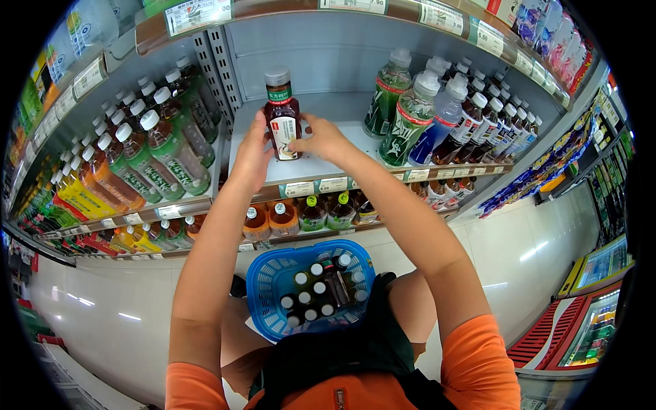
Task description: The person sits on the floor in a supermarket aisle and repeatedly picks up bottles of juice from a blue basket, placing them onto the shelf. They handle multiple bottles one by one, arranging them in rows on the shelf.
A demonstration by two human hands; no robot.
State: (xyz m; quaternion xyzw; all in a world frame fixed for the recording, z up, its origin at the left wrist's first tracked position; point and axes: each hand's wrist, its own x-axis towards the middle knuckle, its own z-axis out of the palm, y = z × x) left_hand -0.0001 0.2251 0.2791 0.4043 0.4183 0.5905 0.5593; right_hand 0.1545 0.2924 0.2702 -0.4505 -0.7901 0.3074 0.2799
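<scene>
An upright bottle of dark red-brown tea (pixel 284 130) with a white label and pale cap is at the front of the middle shelf (pixel 328 115). My left hand (pixel 253 151) is around its left side, fingers against the bottle. From the right, my right hand (pixel 326 137) grips it, thumb over the label's lower edge. A blue plastic basket (pixel 261 287) stands on the floor between my legs. Inside it are several dark bottles with white caps (pixel 305 297); one bottle (pixel 338 288) lies across the others.
Right of my hands stand green-labelled bottles (pixel 407 125), a blue bottle (pixel 438 128) and rows of dark drinks (pixel 469 120). Green-labelled tea bottles (pixel 177 154) fill the left section. A lower shelf holds orange bottles (pixel 283 220). The shelf above (pixel 297 11) overhangs.
</scene>
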